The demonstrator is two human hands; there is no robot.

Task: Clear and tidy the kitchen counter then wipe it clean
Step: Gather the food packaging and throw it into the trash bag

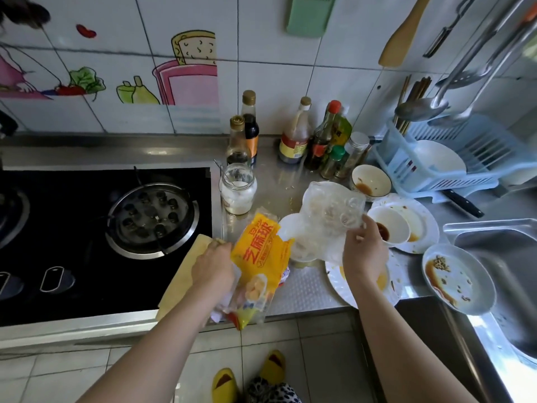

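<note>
Two bare forearms, no sleeves visible up to frame edge. Left hand (213, 264) and right hand (364, 254) without gloves, rings, watch or wristband. Yellow slippers (223, 383) with dark red insoles on both feet. Black-and-white spotted trousers (270, 392) partly visible at bottom edge.

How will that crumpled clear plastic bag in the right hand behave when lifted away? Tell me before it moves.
The crumpled clear plastic bag is probably floppy: it sags in folds around the right hand pinching it. It likely weighs little, since one pinch holds it up. Its loose lower folds hang near the small white sauce bowl, so it may drag through residue.
</note>
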